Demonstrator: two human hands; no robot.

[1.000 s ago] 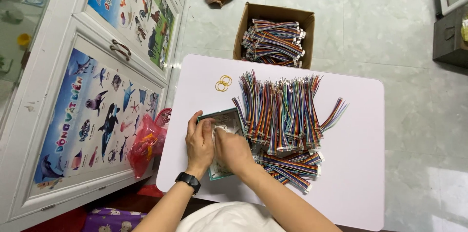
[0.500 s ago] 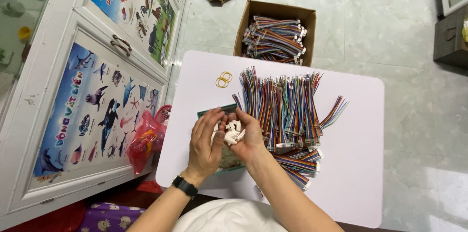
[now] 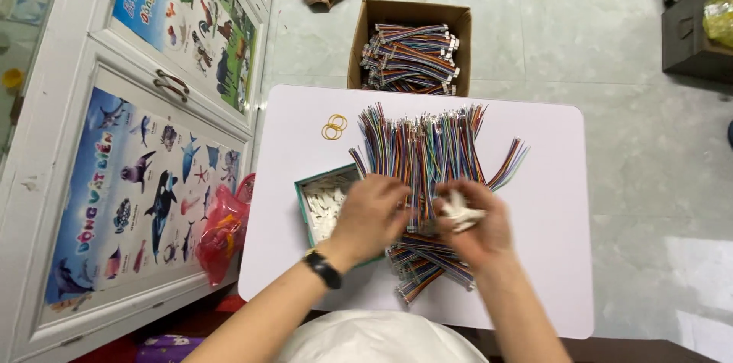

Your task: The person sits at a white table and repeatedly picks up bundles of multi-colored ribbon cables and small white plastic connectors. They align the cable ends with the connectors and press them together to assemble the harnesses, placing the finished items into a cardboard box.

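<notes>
Right hand (image 3: 472,219), now clear of the green tray (image 3: 305,189), closes on white connectors (image 3: 460,212) above the coloured wire bundles (image 3: 427,153); left hand (image 3: 372,214), loosely curled, has moved onto the wires, empty-looking.

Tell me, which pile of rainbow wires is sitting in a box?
The wire bundles in the brown cardboard box on the floor. The other wires lie spread on the white table.

**Piecework in a home room**

We're looking down on a home doubling as a small workshop: tiled floor (image 3: 580,35), a white cabinet (image 3: 69,141) covered in children's animal posters (image 3: 145,203), a low white table (image 3: 534,256) heaped with bundled coloured wires (image 3: 427,149), and a cardboard box (image 3: 408,16) full of more beside it.
</notes>
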